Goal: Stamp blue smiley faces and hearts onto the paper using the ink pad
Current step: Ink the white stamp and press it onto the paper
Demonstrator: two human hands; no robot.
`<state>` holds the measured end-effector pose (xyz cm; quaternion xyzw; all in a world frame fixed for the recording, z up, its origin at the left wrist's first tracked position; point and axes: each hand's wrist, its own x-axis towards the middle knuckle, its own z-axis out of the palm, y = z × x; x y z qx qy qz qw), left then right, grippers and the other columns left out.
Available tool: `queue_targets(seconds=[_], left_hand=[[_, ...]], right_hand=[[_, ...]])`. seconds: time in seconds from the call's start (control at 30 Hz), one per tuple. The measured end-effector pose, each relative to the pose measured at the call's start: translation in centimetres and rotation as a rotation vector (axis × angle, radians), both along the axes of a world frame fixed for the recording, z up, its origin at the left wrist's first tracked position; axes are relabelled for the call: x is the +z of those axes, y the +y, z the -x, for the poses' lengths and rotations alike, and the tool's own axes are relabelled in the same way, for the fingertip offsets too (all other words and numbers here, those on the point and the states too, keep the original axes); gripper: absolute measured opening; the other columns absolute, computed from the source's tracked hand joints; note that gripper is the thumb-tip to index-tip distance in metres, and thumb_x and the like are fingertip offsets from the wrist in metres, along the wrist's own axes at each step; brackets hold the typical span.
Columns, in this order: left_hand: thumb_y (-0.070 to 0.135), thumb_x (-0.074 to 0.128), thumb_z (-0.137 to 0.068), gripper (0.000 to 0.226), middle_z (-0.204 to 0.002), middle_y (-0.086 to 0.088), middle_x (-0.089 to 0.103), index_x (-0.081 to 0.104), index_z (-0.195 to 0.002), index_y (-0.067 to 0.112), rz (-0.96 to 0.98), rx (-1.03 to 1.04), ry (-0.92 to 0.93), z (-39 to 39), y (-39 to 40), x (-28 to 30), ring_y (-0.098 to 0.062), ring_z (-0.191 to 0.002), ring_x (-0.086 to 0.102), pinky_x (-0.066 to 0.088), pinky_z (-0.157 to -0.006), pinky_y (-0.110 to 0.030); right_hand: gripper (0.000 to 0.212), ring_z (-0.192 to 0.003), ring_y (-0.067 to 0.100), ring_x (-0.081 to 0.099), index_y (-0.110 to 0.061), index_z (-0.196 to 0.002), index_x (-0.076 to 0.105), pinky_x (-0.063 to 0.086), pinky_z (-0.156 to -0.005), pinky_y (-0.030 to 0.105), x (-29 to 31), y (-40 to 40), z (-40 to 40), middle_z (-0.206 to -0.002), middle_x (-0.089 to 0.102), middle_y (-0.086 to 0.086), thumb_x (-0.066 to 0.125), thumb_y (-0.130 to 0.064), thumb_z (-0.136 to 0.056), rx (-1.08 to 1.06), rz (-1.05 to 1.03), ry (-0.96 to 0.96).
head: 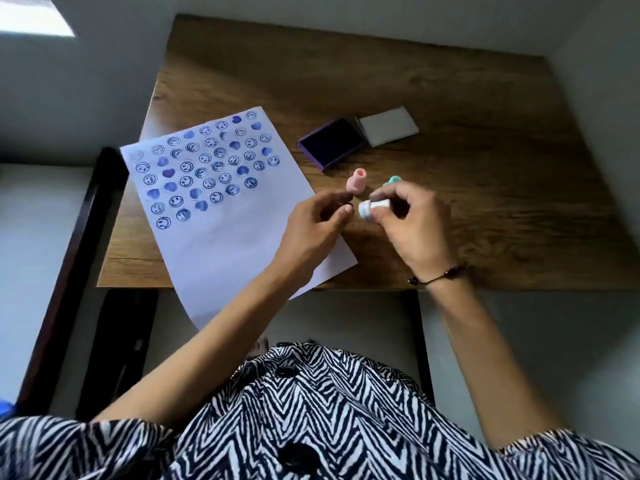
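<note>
Beside the paper [221,216] — ink pad [331,142] open, dark-inked.

Black-and-white zigzag shirt [311,410], dark beaded bracelet [437,276] on right wrist

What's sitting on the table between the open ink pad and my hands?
In the head view, a pink stamp lies between the ink pad and left hand; a teal one peeks above the right hand.

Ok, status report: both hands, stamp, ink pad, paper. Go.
Right hand grip shut on white stamp; left hand beside it, nothing visibly held. Ink pad open, uncovered. Paper part filled; pink stamp standing nearby.
</note>
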<state>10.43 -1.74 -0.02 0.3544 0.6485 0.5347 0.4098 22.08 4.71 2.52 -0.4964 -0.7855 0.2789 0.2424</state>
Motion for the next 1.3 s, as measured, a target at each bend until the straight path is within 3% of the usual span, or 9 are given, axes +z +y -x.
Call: queue_targets(seconds=[0.07, 0.17, 0.3, 0.5, 0.57, 0.67, 0.77, 0.93, 1.3], left_hand=[[0.015, 0.056, -0.087, 0.022, -0.1, -0.007, 0.069, 0.065, -0.108, 0.014, -0.016, -0.04, -0.035, 0.2, -0.2, 0.2, -0.016, -0.089, 0.064, 0.053, -0.086, -0.036], [0.015, 0.057, -0.087, 0.019, -0.084, -0.004, 0.069, 0.067, -0.102, 0.018, -0.065, -0.017, -0.045, 0.9, -0.2, 0.7, -0.01, -0.074, 0.063, 0.052, -0.074, -0.032], [0.019, 0.058, -0.086, 0.018, -0.083, -0.007, 0.068, 0.067, -0.101, 0.015, -0.082, 0.018, -0.013, 1.8, 0.1, 1.2, -0.014, -0.073, 0.061, 0.051, -0.068, -0.03], [0.007, 0.051, -0.088, 0.014, -0.071, -0.008, 0.057, 0.064, -0.091, 0.002, -0.123, 0.042, -0.345, 3.4, 0.4, 1.4, -0.012, -0.063, 0.054, 0.046, -0.063, -0.02], [0.006, 0.05, -0.089, 0.014, -0.068, -0.007, 0.056, 0.063, -0.085, 0.003, -0.13, 0.069, -0.47, 3.9, 1.0, 1.6, -0.01, -0.06, 0.054, 0.047, -0.061, -0.017], [0.007, 0.05, -0.088, 0.02, -0.056, 0.0, 0.059, 0.06, -0.071, 0.006, -0.121, 0.215, -0.638, 5.2, 1.7, 1.7, -0.007, -0.051, 0.055, 0.047, -0.056, -0.014], [0.008, 0.051, -0.088, 0.023, -0.051, 0.004, 0.059, 0.058, -0.066, 0.009, -0.096, 0.293, -0.665, 6.4, 1.7, 1.2, -0.006, -0.05, 0.054, 0.047, -0.055, -0.013], [0.009, 0.052, -0.087, 0.019, -0.056, 0.0, 0.058, 0.058, -0.069, 0.006, -0.059, 0.243, -0.645, 6.2, 1.9, 0.4, -0.007, -0.05, 0.055, 0.048, -0.055, -0.013], [0.005, 0.048, -0.087, 0.027, -0.052, 0.004, 0.059, 0.061, -0.063, 0.009, -0.102, 0.219, -0.548, 7.0, 1.4, 0.1, -0.009, -0.051, 0.051, 0.045, -0.052, -0.015]], right_hand=[[0.017, -0.093, 0.012, 0.063, -0.011, -0.096, 0.069, 0.05, -0.074, 0.01, 0.6, 0.0, 0.6, -0.101, 0.07, 0.004, 0.071, -0.01, -0.078, -0.003, 0.059, 0.152], [0.02, -0.094, 0.017, 0.067, -0.009, -0.099, 0.068, 0.06, -0.073, 0.03, 0.6, 0.0, 1.5, -0.105, 0.07, 0.008, 0.07, -0.009, -0.079, -0.042, 0.177, 0.256], [0.018, -0.086, 0.02, 0.068, -0.01, -0.096, 0.069, 0.061, -0.067, 0.032, 0.5, 0.3, 2.6, -0.096, 0.069, 0.006, 0.07, -0.01, -0.079, -0.017, 0.165, 0.286], [0.015, -0.091, 0.018, 0.065, -0.009, -0.099, 0.067, 0.059, -0.076, 0.035, 0.8, 0.7, 4.2, -0.099, 0.069, 0.006, 0.065, -0.01, -0.084, 0.094, 0.017, 0.253], [0.013, -0.09, 0.017, 0.064, -0.006, -0.097, 0.067, 0.058, -0.075, 0.031, 1.5, 1.1, 5.0, -0.099, 0.068, 0.008, 0.064, -0.009, -0.085, 0.16, -0.063, 0.221], [0.009, -0.08, 0.01, 0.057, -0.003, -0.087, 0.067, 0.043, -0.069, 0.011, 3.1, 2.7, 6.6, -0.087, 0.063, 0.002, 0.062, -0.002, -0.079, 0.276, -0.256, 0.203], [0.012, -0.087, 0.018, 0.059, -0.003, -0.087, 0.066, 0.037, -0.068, 0.014, 3.9, 7.1, 8.9, -0.093, 0.066, 0.008, 0.057, -0.001, -0.079, 0.287, -0.323, 0.036], [0.021, -0.108, 0.034, 0.056, -0.004, -0.102, 0.063, 0.047, -0.085, 0.037, -0.3, 9.7, 11.3, -0.116, 0.06, 0.017, 0.056, -0.002, -0.082, 0.38, -0.263, -0.56], [0.013, -0.102, 0.035, 0.057, -0.005, -0.093, 0.063, 0.047, -0.079, 0.036, -0.1, 10.4, 11.3, -0.111, 0.06, 0.018, 0.055, -0.002, -0.083, 0.434, -0.204, -0.533]])
